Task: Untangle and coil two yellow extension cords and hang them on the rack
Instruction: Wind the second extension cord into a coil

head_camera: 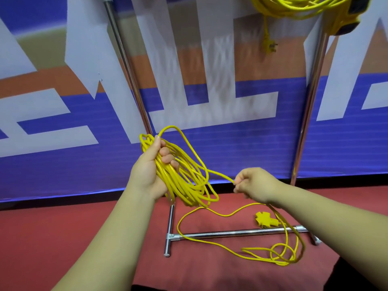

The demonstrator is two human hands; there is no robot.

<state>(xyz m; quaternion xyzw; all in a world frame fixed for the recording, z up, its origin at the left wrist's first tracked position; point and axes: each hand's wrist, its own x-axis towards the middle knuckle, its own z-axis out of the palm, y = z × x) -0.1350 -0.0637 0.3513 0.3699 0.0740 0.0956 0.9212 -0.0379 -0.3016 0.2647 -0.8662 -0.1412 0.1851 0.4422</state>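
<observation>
Coiling: the second cord's coil (184,183) is part wound, held in the air before the rack (231,233).
Left hand (151,171): fingers curled round the coil's top.
Right hand (254,184): pinching the running cord just beside the coil.
Tail (210,243): trails on the floor (84,238), crosses the rack's base bar, and ends in a snarl (285,253) near the socket (265,220).
First cord (294,7): hung at the rack's top, plug (269,45) dangling.
Risk: pulling in more tail could tighten the snarl into a knot, or catch the socket on the bar and tug the rack.
Risk: the many loose loops may slip from the left hand if its grip eases.
</observation>
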